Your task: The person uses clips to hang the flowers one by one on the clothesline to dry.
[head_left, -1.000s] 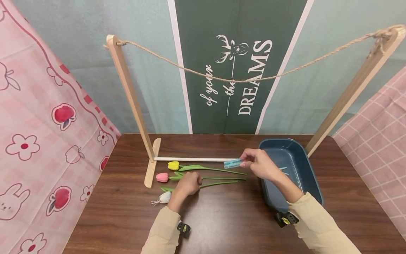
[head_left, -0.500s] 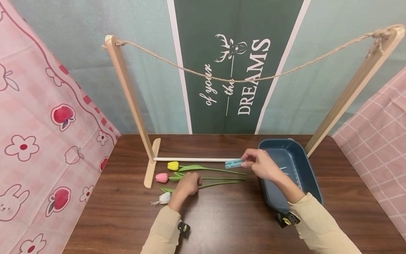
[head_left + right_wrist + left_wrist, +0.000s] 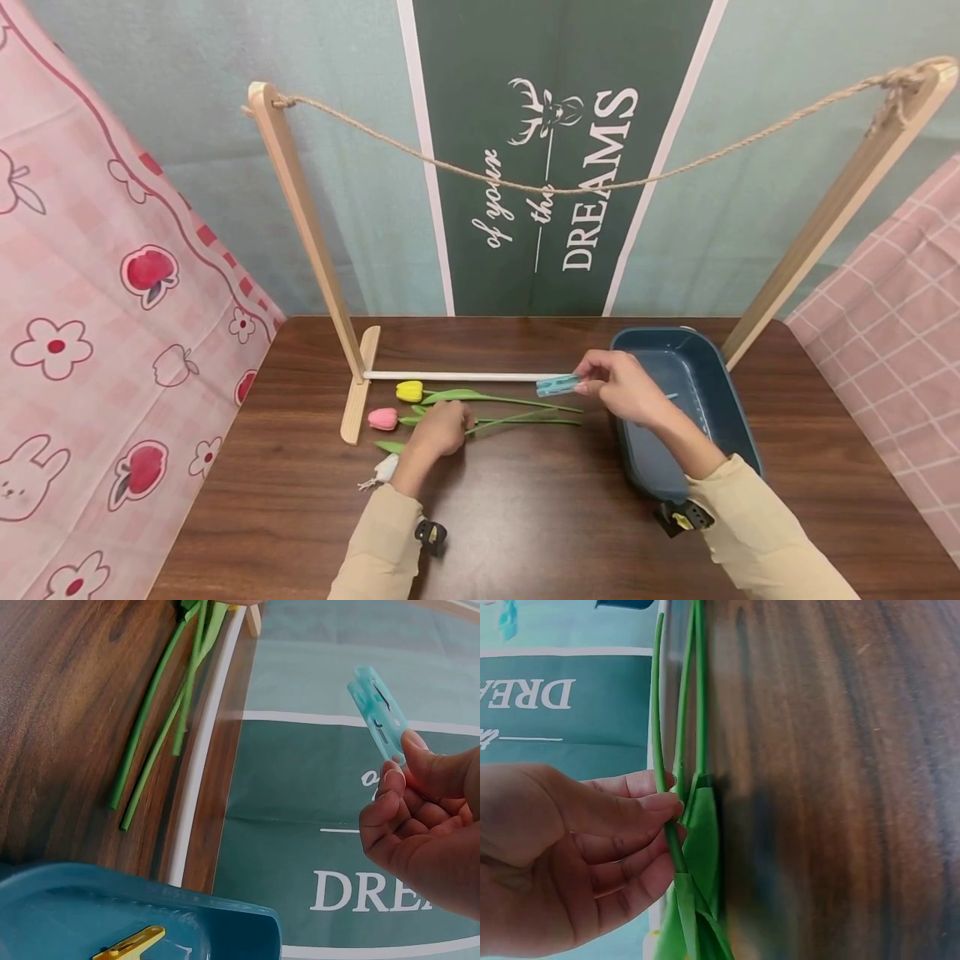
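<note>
In the left wrist view, thumb and fingers of my left hand [image 3: 592,847] pinch the green stem [image 3: 658,697] of an artificial tulip. Its white head [image 3: 386,469] shows beside the wrist in the head view, and its stem tip crosses the pink tulip's stem. The pink tulip [image 3: 383,419] and yellow tulip [image 3: 409,392] lie side by side on the table. My right hand [image 3: 618,387] pinches one end of a light-blue clothespin [image 3: 557,385] between thumb and forefinger, near the basin's left rim. No other thing shows between the clothespin's tips.
Two wooden posts, left [image 3: 311,225] and right [image 3: 840,221], carry a sagging twine rope [image 3: 480,177] above the table. A white rod [image 3: 457,377] runs along their base. The blue basin [image 3: 678,367] at right holds a yellow clothespin [image 3: 131,945].
My left hand has lifted the white tulip's stem and shifted slightly back and left; the stem tip has swung over the pink tulip's stem. My right hand has drifted slightly right with the clothespin.
</note>
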`<state>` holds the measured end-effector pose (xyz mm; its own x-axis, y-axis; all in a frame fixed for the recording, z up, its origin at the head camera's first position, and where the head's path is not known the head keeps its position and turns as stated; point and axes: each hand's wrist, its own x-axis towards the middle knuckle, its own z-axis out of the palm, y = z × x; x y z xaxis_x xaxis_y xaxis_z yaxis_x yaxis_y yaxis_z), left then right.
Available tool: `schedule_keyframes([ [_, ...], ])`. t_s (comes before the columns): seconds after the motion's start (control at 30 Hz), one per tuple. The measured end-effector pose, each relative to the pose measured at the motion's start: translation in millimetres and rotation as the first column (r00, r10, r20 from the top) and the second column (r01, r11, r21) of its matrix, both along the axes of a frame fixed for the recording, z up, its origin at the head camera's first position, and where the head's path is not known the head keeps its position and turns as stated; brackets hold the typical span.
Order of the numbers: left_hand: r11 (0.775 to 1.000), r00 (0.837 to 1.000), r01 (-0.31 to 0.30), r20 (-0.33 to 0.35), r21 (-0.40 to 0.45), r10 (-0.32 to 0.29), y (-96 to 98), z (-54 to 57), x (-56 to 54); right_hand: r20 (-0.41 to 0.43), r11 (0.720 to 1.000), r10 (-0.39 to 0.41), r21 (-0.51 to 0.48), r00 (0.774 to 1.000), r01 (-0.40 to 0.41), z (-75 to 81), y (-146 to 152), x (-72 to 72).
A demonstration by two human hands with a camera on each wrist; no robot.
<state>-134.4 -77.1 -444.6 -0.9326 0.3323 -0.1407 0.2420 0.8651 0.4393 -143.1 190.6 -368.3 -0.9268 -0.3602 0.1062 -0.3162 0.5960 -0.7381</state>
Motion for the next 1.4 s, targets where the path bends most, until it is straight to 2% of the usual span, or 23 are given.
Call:
schedule_keyframes([
  [0.2,1.000,0.999,0.001,-0.042,-0.001,-0.001,-2.5,10.7,-1.7,0.001,1.000,-0.005,0.009,1.000,0.005,1.5,2,-0.7],
  [0.4,0.998,0.998,-0.029,-0.048,0.054,0.032,-6.1,22.8,-4.4,-0.016,1.000,-0.006,0.028,1.000,0.007,3.4,2,-0.8],
  [0.67,0.995,0.989,-0.041,-0.139,0.090,0.054,-10.8,33.7,-6.7,-0.019,1.000,0.000,0.029,1.000,0.001,2.2,4,-1.2],
  [0.83,0.988,0.989,-0.043,-0.133,0.151,0.064,-12.0,41.1,-6.8,-0.007,1.000,-0.002,0.021,1.000,0.003,1.5,5,-0.4],
  [1.1,0.970,0.979,-0.038,-0.186,0.239,0.084,-12.2,60.4,-6.6,-0.006,1.000,-0.007,0.011,1.000,0.007,1.8,5,1.0],
  [1.23,0.968,0.972,-0.026,-0.222,0.250,0.084,-10.4,67.8,-7.8,-0.014,1.000,-0.007,0.021,1.000,0.007,2.6,5,1.3],
  [1.4,0.963,0.971,-0.043,-0.215,0.264,0.102,-6.4,75.1,-10.3,-0.017,1.000,-0.012,0.029,1.000,0.012,2.7,5,1.9],
])
